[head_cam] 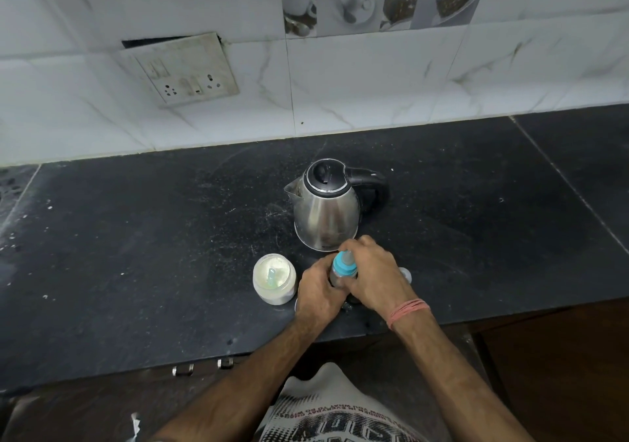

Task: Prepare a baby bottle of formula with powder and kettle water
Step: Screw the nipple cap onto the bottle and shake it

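A clear baby bottle with a blue collar and teat [343,266] stands on the black counter [153,237] in front of me. My left hand [318,293] grips the bottle's body from the left. My right hand [372,274] wraps the top from the right, fingers curled at the blue collar. Just behind the hands stands a steel kettle [326,210] with a black lid and handle, its spout pointing left. To the left of the hands sits an open jar of white powder [274,282] with a pale scoop lying in it.
A small clear cap [405,274] peeks out right of my right hand. A switch and socket plate [182,68] hangs on the tiled wall behind. White specks dot the counter's left part. The counter's front edge runs just below my wrists.
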